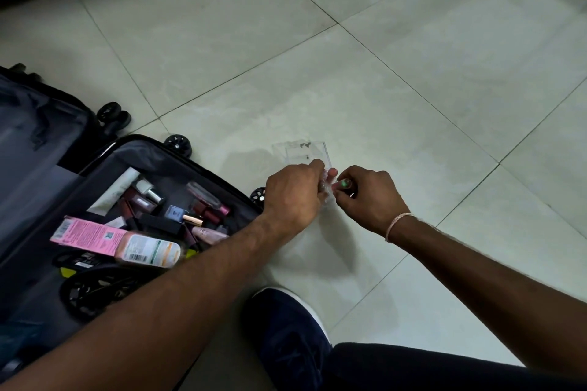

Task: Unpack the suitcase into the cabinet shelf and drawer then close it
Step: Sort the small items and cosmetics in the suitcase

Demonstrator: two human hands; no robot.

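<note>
Nearest us, a dark shoe (pixel 287 327) rests on the floor (pixel 413 89); beyond it our left hand (pixel 293 195) and right hand (pixel 368 197) meet over the tiles, both sets of fingers curled and pinching the near edge of a clear plastic box (pixel 306 152). We judge its long axis to run away from us, so the box lies just ahead of both hands, equally near to each. The open suitcase (pixel 95 200), still holding cosmetics, lies left of the left hand.

Both hands (pixel 293 192) (pixel 368 197) extended forward, fingers (pixel 317 165) curled.
</note>
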